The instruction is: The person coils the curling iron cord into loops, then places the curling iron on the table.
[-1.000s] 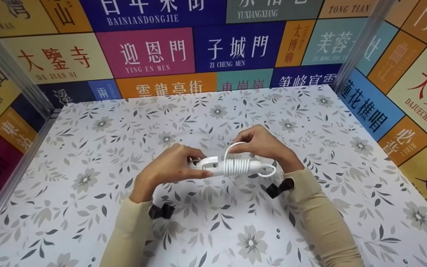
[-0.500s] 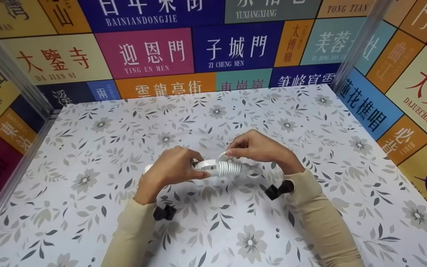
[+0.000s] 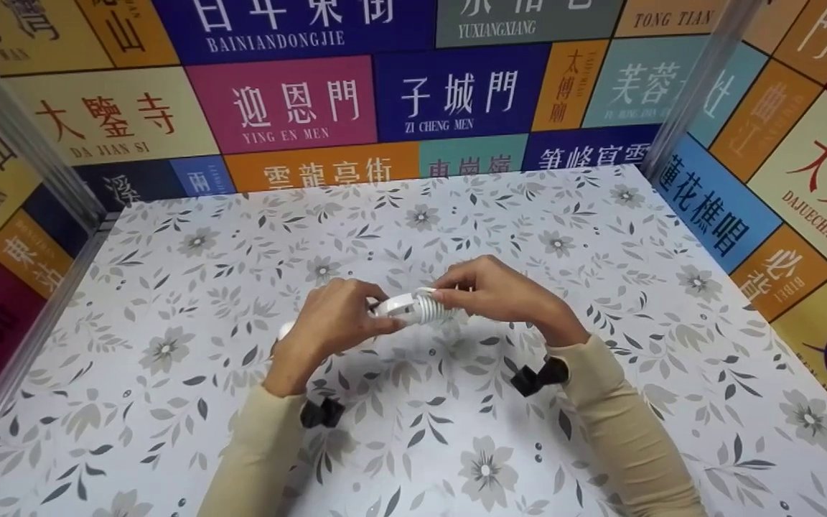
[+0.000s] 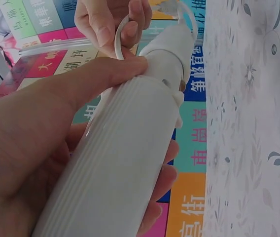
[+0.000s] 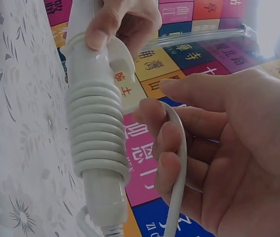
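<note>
A white curling iron (image 4: pixel 115 143), with a thick ribbed body, lies along my left hand (image 3: pixel 334 316). The thumb presses on its top and the fingers wrap round underneath. White cord (image 5: pixel 98 131) is wound in several tight coils round its narrower handle part, beside a curved lever (image 5: pixel 122 61). My right hand (image 3: pixel 496 291) holds the free length of cord (image 5: pixel 178 163) close to the coils, with the fingers curled against it. At the handle's end, a ridged cord sleeve (image 5: pixel 112 230) shows. In the head view, the left hand hides much of the body.
Floral-patterned cloth (image 3: pixel 485 467) covers the table below. Panels with Chinese lettering (image 3: pixel 281 100) stand along the back and both sides, joined by clear corner posts (image 3: pixel 701 79). Black camera mounts (image 3: pixel 322 413) sit at the wrists.
The raised loop of cord has been drawn down toward the coils by the right hand, which has moved slightly left and lower. The iron has tilted, its handle end now behind the right hand.
</note>
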`<control>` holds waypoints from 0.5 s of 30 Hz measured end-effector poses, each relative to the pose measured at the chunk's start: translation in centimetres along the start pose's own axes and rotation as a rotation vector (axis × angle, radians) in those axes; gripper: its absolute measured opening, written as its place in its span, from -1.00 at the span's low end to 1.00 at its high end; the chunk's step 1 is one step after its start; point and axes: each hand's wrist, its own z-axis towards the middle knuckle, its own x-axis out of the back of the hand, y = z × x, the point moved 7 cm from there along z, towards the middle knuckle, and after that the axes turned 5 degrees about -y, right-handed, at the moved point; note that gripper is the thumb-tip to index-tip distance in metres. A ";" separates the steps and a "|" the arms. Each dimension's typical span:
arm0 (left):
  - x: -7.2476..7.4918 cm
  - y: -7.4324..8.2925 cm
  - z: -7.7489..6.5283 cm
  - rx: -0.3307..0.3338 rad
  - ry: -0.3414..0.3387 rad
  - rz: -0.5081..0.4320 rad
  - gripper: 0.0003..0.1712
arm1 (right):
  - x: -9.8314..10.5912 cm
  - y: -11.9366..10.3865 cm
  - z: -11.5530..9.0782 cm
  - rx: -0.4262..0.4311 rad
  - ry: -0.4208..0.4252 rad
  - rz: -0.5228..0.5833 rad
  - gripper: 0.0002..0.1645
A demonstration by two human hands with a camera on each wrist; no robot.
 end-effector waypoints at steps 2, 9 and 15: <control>0.1 0.0 0.0 0.008 0.020 0.009 -0.58 | -0.1 -0.1 0.0 0.003 0.001 0.008 -0.70; 0.3 0.0 0.1 0.021 0.067 0.021 -0.61 | -0.3 -0.7 -0.1 0.033 -0.002 0.024 -0.67; 0.7 -0.5 0.0 0.078 0.134 -0.061 -0.63 | -0.7 -1.3 -0.2 0.024 -0.024 0.043 -0.65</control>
